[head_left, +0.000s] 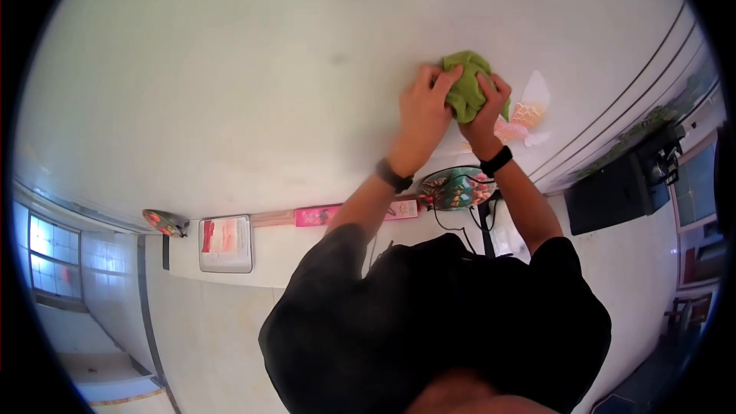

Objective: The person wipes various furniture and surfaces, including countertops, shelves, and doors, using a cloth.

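Observation:
A crumpled green cloth (466, 88) is bunched up between my two hands, in front of a pale wall surface (230, 92). My left hand (426, 107) grips the cloth's left side with bent fingers. On its right side my right hand (487, 111) has its fingers pressed into the folds. Just right of my right hand, an orange and pink fish decoration (527, 115) shows on the wall surface. Black bands circle both my wrists.
Below my hands stands a round patterned object (458, 188) with black cords. A pink box (314, 216), a white-framed tray (225, 244) and a small round decorated item (161, 222) lie leftward. At the right is a black box-like object (611, 192).

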{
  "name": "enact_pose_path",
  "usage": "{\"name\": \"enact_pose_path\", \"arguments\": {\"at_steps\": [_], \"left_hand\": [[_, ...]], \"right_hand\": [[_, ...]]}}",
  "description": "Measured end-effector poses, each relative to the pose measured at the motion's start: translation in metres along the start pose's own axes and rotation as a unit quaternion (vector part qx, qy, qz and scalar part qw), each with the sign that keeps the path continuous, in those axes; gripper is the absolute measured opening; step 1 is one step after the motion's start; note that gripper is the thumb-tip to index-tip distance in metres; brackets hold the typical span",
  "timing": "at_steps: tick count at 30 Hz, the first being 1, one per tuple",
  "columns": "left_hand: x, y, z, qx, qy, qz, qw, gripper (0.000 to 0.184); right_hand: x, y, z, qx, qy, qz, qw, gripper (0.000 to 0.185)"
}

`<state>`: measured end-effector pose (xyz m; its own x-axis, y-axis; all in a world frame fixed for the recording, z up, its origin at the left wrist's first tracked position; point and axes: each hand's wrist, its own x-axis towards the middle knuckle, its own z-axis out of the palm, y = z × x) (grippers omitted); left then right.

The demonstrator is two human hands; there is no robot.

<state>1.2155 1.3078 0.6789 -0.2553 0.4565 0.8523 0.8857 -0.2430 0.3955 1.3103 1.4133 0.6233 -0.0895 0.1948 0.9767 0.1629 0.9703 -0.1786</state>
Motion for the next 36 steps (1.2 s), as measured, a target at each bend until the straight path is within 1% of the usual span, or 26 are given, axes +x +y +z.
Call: {"name": "enact_pose_path", "arguments": {"at_steps": [4,7,9,10,13,14,16,19,22,24,26,28,30,33,36], "left_hand": [[-0.048,-0.029,0.007,-0.028,-0.081,-0.026,0.996,0.053],[-0.087,-0.047,0.007,-0.026,-0.080,-0.032,0.996,0.052],[-0.104,-0.054,0.001,-0.025,-0.093,-0.070,0.993,0.047],[-0.112,-0.058,-0.003,-0.022,-0.100,-0.092,0.990,0.044],[-0.143,-0.085,-0.016,-0.038,-0.088,-0.145,0.985,0.044],[-0.152,-0.093,-0.021,-0.022,-0.089,-0.174,0.980,0.044],[-0.150,-0.094,-0.047,0.014,-0.095,-0.227,0.969,0.043],[-0.116,-0.084,-0.082,0.020,-0.073,-0.191,0.979,0.042],[-0.078,-0.073,-0.104,0.076,-0.037,-0.143,0.986,0.045],[-0.053,-0.068,-0.111,0.025,0.027,-0.105,0.994,0.048],[-0.031,-0.064,-0.114,0.012,0.070,-0.072,0.995,0.050],[-0.017,-0.056,-0.115,0.008,0.082,-0.072,0.994,0.049],[-0.019,-0.057,-0.111,-0.017,0.088,-0.085,0.992,0.048],[-0.039,-0.067,-0.099,-0.023,0.070,-0.092,0.993,0.048],[-0.065,-0.074,-0.083,-0.025,0.031,-0.119,0.992,0.049]], "right_hand": [[-0.070,0.004,0.004,0.004,-0.057,0.050,0.997,0.073],[-0.116,-0.004,0.011,0.003,-0.100,0.106,0.989,0.072],[-0.133,-0.018,0.022,0.020,-0.111,0.144,0.983,0.073],[-0.137,-0.026,0.027,0.022,-0.104,0.154,0.982,0.069],[-0.143,-0.052,0.043,0.055,-0.157,0.157,0.973,0.062],[-0.143,-0.061,0.050,0.071,-0.167,0.165,0.970,0.054],[-0.134,-0.077,0.063,0.096,-0.165,0.137,0.972,0.052],[-0.100,-0.099,0.078,0.120,-0.145,0.123,0.974,0.051],[-0.050,-0.118,0.080,0.147,-0.127,0.126,0.973,0.050],[-0.009,-0.128,0.078,0.138,-0.118,0.097,0.979,0.050],[0.023,-0.132,0.078,0.134,-0.104,0.076,0.983,0.053],[0.039,-0.133,0.077,0.147,-0.097,0.080,0.981,0.054],[0.037,-0.132,0.078,0.168,-0.082,0.079,0.979,0.057],[0.009,-0.116,0.079,0.112,-0.088,0.047,0.989,0.057],[-0.025,-0.102,0.074,0.095,-0.099,0.066,0.988,0.057]]}}
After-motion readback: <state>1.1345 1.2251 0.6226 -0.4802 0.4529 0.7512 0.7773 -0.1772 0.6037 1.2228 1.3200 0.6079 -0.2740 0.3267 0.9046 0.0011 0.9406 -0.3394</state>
